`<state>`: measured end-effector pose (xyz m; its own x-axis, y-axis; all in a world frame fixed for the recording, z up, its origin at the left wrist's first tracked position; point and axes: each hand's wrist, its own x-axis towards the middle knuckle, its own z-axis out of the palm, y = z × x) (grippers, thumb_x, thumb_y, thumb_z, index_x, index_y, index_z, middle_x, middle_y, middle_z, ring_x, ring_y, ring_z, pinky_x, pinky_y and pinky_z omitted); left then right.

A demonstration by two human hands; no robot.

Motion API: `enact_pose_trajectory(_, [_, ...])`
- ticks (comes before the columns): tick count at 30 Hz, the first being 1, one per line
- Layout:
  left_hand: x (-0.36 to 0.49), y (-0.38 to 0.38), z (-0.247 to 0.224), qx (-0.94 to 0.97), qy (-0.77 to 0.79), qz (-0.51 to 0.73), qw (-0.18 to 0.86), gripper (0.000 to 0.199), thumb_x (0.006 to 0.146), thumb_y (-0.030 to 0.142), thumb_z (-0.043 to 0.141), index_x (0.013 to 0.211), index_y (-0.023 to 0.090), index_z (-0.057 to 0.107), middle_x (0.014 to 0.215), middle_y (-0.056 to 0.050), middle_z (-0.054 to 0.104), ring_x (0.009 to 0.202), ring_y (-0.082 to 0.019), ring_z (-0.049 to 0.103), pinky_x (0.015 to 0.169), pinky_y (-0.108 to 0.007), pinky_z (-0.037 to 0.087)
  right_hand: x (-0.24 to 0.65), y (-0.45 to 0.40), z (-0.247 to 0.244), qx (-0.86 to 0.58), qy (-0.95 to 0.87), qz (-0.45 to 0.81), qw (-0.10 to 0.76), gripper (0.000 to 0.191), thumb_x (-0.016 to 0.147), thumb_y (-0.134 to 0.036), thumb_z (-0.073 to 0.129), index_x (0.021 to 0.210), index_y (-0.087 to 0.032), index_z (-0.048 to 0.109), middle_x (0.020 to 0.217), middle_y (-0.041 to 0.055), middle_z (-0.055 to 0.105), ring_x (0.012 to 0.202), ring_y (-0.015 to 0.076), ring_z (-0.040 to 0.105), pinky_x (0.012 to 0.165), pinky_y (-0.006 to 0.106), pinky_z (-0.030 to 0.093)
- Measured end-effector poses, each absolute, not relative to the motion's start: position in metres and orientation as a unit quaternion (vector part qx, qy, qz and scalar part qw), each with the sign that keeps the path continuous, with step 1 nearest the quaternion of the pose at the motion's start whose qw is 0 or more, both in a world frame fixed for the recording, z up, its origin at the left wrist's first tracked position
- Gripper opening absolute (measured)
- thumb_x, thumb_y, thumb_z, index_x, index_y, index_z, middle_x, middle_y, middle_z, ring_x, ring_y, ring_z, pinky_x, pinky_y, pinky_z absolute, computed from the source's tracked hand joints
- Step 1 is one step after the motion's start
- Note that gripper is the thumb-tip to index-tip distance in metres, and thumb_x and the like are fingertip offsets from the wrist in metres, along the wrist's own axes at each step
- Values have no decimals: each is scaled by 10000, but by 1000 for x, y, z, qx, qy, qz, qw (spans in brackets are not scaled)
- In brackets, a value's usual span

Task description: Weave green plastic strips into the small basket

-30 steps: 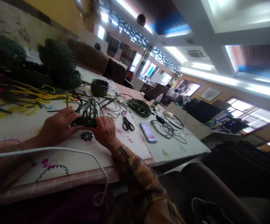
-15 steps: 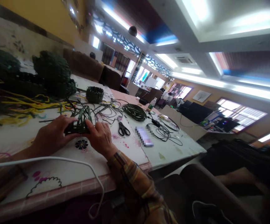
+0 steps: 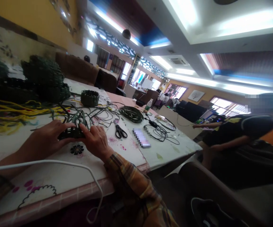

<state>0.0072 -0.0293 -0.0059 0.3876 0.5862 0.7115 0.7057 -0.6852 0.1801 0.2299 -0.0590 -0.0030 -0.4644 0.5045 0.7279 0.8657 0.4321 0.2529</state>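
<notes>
A small, partly woven basket [image 3: 70, 132] of dark green strips is between my hands, just above the flowered tablecloth. My left hand [image 3: 45, 135] grips its left side, thumb on top and fingers below. On its right side my right hand [image 3: 95, 138] is closed, the index finger pressed to the rim. Loose strip ends [image 3: 78, 116] stick up and fan out from its far side. Beyond it a round woven basket [image 3: 89, 98] stands upright. Black-handled scissors [image 3: 121, 131] lie to the right of my right hand.
A coil of green strip [image 3: 131, 114], a phone [image 3: 141, 138], black cable [image 3: 160, 132] and a bottle [image 3: 148, 105] lie or stand to the right. Yellow strips [image 3: 15, 112] and stacked green weaving [image 3: 43, 74] fill the left. A white cord [image 3: 56, 161] crosses in front. Another person [image 3: 235, 129] sits at right.
The view has swung slightly right, so everything on the table shifts left. Another person's upper body now shows at right. Both hands keep hold of the woven piece.
</notes>
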Motion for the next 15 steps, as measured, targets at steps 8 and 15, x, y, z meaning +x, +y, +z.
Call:
enact_pose_trajectory(8, [10,-31,-3,-824,-402,-397,54,588,887,739,416,1180,283,643,974,-40,606,860,-231,611,722,-322,424,227,-53,-12,-437,-786,-254,357,474,935,-595,571,1042,-136,621,872,74,652,862,197,608,826,329,451])
enact_pose_trajectory(15, [15,-32,-4,-820,-383,-424,35,554,909,719,438,1161,266,633,932,-13,557,854,-208,587,752,-311,418,230,-43,-19,-415,-784,-287,361,458,946,-622,528,916,-168,582,782,49,616,766,191,567,738,325,411])
